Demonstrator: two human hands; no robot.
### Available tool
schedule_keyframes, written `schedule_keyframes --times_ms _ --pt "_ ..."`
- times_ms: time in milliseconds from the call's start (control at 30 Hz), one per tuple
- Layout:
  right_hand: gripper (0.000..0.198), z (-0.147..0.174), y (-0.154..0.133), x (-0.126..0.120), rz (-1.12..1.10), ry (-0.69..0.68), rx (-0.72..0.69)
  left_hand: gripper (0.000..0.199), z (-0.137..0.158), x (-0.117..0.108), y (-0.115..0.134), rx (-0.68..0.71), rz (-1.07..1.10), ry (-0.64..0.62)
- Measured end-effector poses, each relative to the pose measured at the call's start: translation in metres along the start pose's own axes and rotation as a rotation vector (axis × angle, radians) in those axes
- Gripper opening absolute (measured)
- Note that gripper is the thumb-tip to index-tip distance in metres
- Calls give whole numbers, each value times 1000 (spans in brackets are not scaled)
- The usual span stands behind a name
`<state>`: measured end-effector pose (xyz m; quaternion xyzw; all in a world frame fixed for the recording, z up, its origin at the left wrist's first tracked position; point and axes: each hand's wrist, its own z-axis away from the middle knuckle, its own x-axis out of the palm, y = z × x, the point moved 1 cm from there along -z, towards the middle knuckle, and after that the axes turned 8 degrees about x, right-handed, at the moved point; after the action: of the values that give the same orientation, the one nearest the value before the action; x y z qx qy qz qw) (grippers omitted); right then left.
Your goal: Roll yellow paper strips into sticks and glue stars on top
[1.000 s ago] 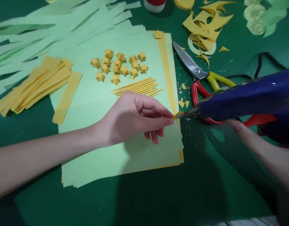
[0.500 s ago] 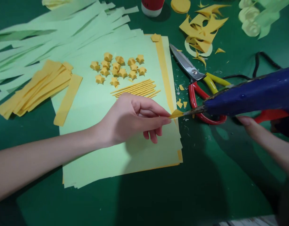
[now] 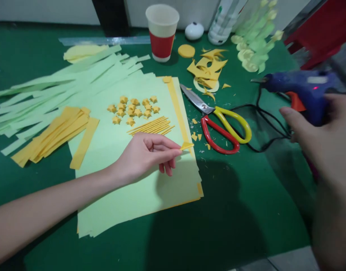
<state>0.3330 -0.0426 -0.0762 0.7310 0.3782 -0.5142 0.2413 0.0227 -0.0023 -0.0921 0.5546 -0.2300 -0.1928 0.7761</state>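
Glue gun (image 3: 291, 83): drawn away from my slip (image 3: 187, 145), now well apart; contact at the tip is over, I judge. Right hand (image 3: 328, 139): at the handle; blur hides whether I grip. Left hand (image 3: 144, 154): pinching the slip above green sheets (image 3: 139, 199). Pale label (image 3: 316, 79), bottle (image 3: 221, 23) print: unreadable.

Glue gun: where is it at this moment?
Head view, upper right: the glue gun is at the right hand, nozzle pointing left, to the right of the scissors.
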Motion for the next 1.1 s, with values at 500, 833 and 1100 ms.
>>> schedule_keyframes --times_ms 500,833,1100 --pt "58 -9 -29 -16 -375 -65 -66 5 16 5 29 105 31 -24" --pt "7 53 -104 -96 -1269 -654 -585 4 41 19 87 210 -64 -46" --pt "8 39 -112 -81 -1280 -1446 -450 13 39 11 100 366 -509 -262"
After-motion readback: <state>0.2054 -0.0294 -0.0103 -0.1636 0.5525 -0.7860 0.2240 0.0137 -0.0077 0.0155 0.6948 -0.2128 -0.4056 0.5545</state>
